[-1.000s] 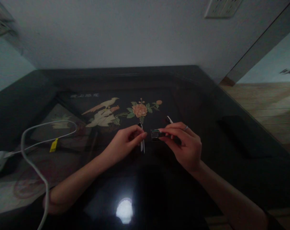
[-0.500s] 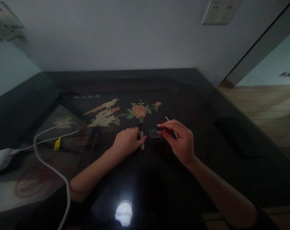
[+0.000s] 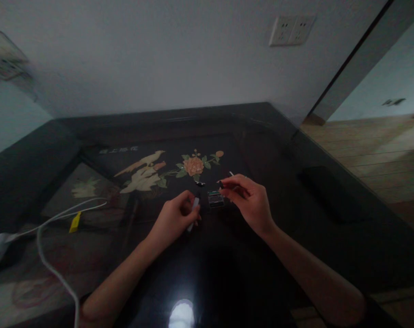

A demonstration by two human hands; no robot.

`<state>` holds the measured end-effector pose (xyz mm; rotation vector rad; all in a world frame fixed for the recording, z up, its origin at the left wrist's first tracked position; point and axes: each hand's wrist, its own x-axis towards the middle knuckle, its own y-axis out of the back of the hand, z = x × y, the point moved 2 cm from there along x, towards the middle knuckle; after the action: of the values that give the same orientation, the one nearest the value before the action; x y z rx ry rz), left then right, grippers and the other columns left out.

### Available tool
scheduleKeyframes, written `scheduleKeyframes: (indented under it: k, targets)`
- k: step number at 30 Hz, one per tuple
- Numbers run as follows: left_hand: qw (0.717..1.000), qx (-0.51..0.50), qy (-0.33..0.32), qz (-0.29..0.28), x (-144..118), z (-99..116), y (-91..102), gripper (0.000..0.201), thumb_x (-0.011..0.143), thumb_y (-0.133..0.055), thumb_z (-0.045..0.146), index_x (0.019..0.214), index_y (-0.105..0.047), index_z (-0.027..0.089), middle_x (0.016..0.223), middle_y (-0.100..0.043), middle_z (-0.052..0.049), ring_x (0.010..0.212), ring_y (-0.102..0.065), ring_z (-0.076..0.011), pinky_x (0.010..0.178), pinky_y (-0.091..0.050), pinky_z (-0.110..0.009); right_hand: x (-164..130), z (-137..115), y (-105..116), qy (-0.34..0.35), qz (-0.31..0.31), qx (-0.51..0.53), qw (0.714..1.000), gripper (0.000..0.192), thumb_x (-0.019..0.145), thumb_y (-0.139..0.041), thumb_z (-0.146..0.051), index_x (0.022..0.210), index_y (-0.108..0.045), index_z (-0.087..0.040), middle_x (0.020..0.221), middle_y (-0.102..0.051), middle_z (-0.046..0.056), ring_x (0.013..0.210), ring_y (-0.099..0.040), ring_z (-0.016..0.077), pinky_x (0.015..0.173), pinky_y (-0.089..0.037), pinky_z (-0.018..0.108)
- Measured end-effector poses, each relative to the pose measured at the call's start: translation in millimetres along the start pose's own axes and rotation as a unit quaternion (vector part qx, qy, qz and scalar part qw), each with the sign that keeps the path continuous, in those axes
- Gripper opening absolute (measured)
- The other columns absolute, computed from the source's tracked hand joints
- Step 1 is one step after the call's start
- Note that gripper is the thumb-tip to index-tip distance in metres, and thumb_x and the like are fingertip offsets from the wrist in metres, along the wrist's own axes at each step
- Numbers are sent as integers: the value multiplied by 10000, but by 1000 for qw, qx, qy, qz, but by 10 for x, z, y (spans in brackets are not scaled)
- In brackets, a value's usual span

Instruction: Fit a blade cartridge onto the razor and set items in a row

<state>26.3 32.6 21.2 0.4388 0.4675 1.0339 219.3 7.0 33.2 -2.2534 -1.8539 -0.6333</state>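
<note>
Your dark glossy surface (image 3: 330,255) carries a small eyeshadow palette (image 3: 215,199), lying open between your hands. Your right hand (image 3: 250,203) pinches a thin applicator (image 3: 227,178) just above it (not yet dipped); your left hand (image 3: 174,219) curls around a small white cap (image 3: 194,206).

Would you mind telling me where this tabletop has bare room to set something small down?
Bare glass lies between the right hand and the dark flat object, and along the far table edge. It is crowded around the small case, left hand and white cable.
</note>
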Motion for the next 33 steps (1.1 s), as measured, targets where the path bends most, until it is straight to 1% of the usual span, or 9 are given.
scheduleKeyframes:
  k: [2,5,8,12,17,21,24,27,33]
  targets:
    - [994,-113,8,-5,-104,2,-44,215,837,-568,372,846,-427,211,682,-690,-7,522,-620,-145,517,-450,-236,6,16,7,-37,9,23,999,107,765,-734,-219,871,-733,-201,811,-724,22,694,-655,140,573,-506,249]
    - [979,-203,17,0,-219,14,-136,265,823,-589,371,805,-368,225,588,-594,57,448,-525,-104,459,-382,-199,5,25,5,-85,9,60,995,145,746,-750,-251,876,-730,-190,805,-738,31,619,-650,128,518,-514,240]
    - [978,-198,1,66,-275,16,-199,262,801,-603,305,730,-367,217,592,-456,80,486,-423,-76,476,-331,-185,-7,22,-14,-103,-6,87,991,144,747,-746,-247,876,-719,-189,775,-744,23,575,-654,120,486,-523,228]
    - [977,-191,-21,88,-301,-16,-243,202,798,-584,267,743,-397,217,642,-428,61,569,-409,-100,520,-340,-198,-42,23,-33,-84,-12,75,994,126,767,-733,-194,890,-710,-209,810,-765,15,633,-699,133,529,-558,228]
    - [971,-199,-46,125,-331,-62,-208,172,852,-547,272,802,-389,228,667,-458,50,572,-410,-105,520,-342,-202,-107,-9,-14,3,3,-48,999,103,808,-710,-172,895,-708,-227,875,-774,25,751,-729,178,679,-606,311]
    - [966,-218,-82,110,-370,-37,-219,183,886,-536,228,1026,-419,243,695,-509,53,582,-473,-105,517,-363,-194,-171,-68,16,126,0,-163,978,281,815,-666,-75,1012,-691,-274,976,-774,18,780,-733,191,682,-613,337]
    - [971,-191,-107,92,-414,-15,-239,283,896,-546,217,1159,-447,249,711,-556,42,590,-514,-110,526,-394,-203,-204,-96,35,203,-17,-183,962,390,809,-637,-24,1101,-663,-281,1052,-761,28,869,-735,214,700,-617,360]
    - [976,-165,-117,84,-452,-22,-260,225,911,-538,225,1135,-523,238,734,-609,18,598,-548,-120,543,-435,-216,-203,-100,50,239,-15,-186,953,418,800,-649,-20,1129,-655,-278,1057,-758,35,910,-733,224,680,-622,363]
    - [961,-140,-196,135,-484,-31,-283,249,918,-522,144,1150,-517,236,798,-651,17,640,-601,-105,577,-485,-178,-176,-156,44,324,6,-206,923,307,795,-671,-24,1058,-682,-181,1009,-770,69,862,-742,183,684,-629,311]
